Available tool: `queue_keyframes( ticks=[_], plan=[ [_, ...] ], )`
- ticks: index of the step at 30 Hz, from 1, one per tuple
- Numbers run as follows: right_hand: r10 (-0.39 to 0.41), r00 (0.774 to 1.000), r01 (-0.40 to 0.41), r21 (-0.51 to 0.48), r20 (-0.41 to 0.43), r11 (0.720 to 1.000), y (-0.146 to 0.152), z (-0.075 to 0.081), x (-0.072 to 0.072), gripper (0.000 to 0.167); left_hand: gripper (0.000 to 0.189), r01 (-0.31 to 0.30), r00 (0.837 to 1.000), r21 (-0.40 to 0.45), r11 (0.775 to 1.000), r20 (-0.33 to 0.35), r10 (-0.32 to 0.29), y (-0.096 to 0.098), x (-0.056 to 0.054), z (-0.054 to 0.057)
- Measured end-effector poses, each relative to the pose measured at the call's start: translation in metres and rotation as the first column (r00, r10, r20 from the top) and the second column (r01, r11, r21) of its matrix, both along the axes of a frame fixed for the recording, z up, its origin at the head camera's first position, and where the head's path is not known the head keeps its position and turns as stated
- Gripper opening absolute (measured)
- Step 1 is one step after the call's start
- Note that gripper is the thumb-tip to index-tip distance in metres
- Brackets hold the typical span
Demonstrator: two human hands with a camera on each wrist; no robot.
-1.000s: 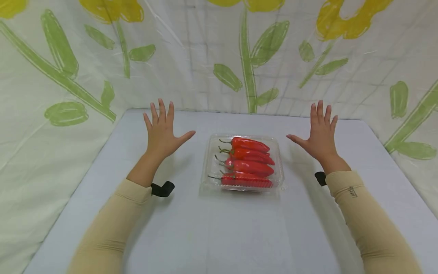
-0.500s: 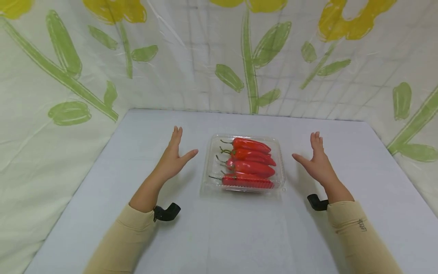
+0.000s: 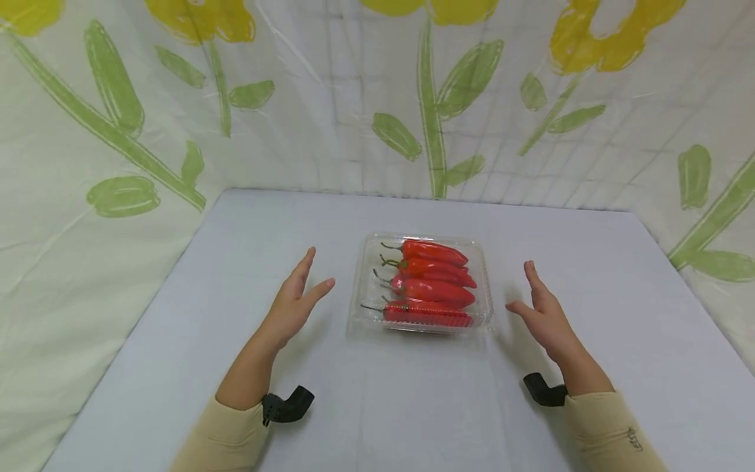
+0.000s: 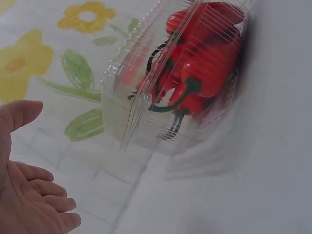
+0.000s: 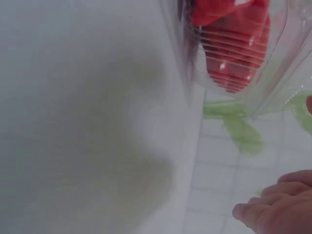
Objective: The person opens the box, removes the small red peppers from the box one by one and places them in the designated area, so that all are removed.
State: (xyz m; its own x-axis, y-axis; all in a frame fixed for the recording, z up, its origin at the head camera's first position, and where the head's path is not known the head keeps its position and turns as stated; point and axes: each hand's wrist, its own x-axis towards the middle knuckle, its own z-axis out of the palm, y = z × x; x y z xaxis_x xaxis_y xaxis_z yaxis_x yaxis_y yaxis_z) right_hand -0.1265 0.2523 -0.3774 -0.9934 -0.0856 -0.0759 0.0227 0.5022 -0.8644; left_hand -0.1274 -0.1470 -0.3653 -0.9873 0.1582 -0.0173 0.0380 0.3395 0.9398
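Note:
A clear plastic clamshell box (image 3: pixel 368 275) with a ribbed wall sits in the middle of the white table. Several red peppers (image 3: pixel 436 288) with green stems lie side by side inside it, and its lid appears closed. My left hand (image 3: pixel 291 305) hovers to the left of the box, thumb apart from the straight fingers. To the right of the box, my right hand (image 3: pixel 545 321) is held the same way, palm inward. Neither hand touches the box. In the left wrist view the stem ends of the peppers (image 4: pixel 204 68) face my left hand (image 4: pixel 34 190).
The white table (image 3: pixel 425 406) runs back to a hanging sheet (image 3: pixel 295 98) painted with yellow flowers and green leaves. Black wrist mounts (image 3: pixel 289 404) stick out inward from both beige sleeves (image 3: pixel 227 436).
Both hands have drawn back toward me and lowered. Their spread fingers have come together, and the palms have turned inward to face the box. The box and peppers have stayed in place.

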Motion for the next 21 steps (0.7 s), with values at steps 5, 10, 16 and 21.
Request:
queue_keyframes(
  ticks=[5,10,16,21],
  plan=[
    [0.000,0.999,0.008,-0.150,0.050,0.989,-0.004,-0.005,0.015,0.081,0.073,-0.009,0.999,0.071,0.997,0.037,0.006,0.004,0.014,-0.003],
    [0.019,0.996,0.006,-0.272,0.087,0.962,-0.010,-0.009,0.027,0.081,0.073,-0.020,0.998,0.118,0.993,0.054,0.014,0.011,0.026,-0.010],
    [0.004,1.000,0.010,-0.459,0.030,0.889,-0.018,-0.013,0.034,0.077,0.071,-0.035,0.998,0.165,0.986,0.061,0.025,0.021,0.029,-0.019],
    [0.004,0.999,-0.023,-0.572,-0.035,0.820,-0.027,-0.020,0.036,0.076,0.072,-0.002,0.999,0.185,0.983,0.035,-0.004,0.033,0.028,-0.027]
  ],
)
